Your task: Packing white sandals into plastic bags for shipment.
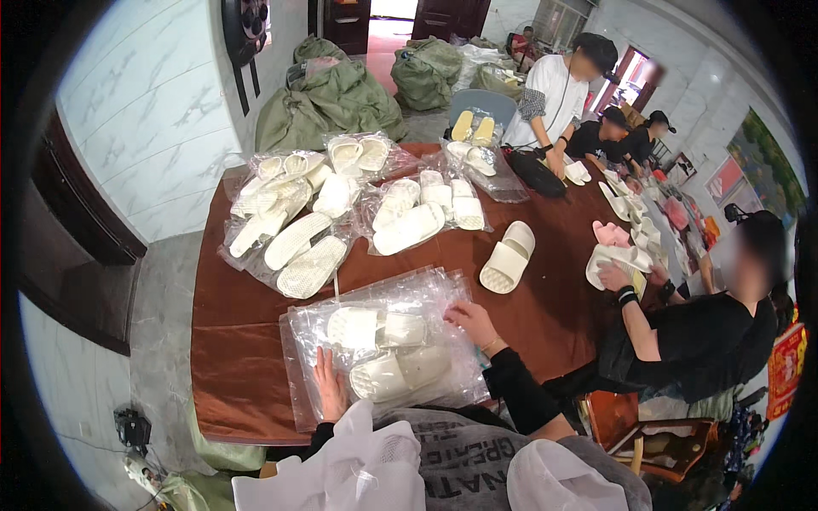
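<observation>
A pair of cream slippers [400,373] lies side by side in a clear plastic bag [307,341] on the table in front of me. My left hand [330,387] rests at the bag's lower left with its fingers stretched out, beside the slippers. At the upper right side of the bag, my right hand [474,324] has its fingers bent together on the loose plastic, pinching it. One unbagged cream slipper pair [508,257] stands farther right on the table, partly overlapping.
Bagged slippers [311,255] are heaped across the far left of the brown-covered table [230,366]. On the right, a co-worker in black [707,345] handles slippers; another in white [545,98] stands at the back. Green sacks [332,106] lie beyond the table, and a wooden chair [656,443] is near right.
</observation>
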Tool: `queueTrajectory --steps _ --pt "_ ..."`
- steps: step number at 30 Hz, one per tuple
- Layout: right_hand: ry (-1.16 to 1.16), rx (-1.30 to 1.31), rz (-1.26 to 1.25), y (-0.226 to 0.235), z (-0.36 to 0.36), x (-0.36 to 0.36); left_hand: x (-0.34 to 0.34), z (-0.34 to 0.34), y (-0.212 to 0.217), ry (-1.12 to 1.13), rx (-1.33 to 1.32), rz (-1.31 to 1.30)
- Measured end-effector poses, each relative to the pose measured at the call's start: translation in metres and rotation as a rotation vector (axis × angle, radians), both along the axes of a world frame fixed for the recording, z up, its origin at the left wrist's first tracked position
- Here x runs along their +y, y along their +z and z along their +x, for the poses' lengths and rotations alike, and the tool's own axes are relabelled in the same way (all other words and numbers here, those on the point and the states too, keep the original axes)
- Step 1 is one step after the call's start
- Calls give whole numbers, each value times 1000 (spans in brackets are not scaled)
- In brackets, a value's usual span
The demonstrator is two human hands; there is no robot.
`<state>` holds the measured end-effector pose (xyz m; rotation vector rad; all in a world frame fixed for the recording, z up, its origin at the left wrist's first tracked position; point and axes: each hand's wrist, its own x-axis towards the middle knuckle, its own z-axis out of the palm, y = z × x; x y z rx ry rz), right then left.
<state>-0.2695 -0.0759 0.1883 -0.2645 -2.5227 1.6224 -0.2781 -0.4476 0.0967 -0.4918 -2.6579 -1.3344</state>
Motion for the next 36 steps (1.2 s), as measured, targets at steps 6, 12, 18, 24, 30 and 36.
queueTrajectory --steps 6,12,18,24,30,36 --pt "-108 -280 -818 10 -1 13 -6 -2 -8 -13 -10 24" --pt "-29 -253 -467 -1 4 22 3 -5 6 -5 -41 25" --pt "10 72 -330 -5 -6 56 8 -5 8 9 -52 -30" --pt "112 -415 -826 -14 10 33 4 0 8 23 -67 -25" --pt "509 -468 217 -24 4 -13 -6 0 8 37 -78 -10" --pt "559 -548 531 -17 4 -21 0 -1 13 -1 -73 65"
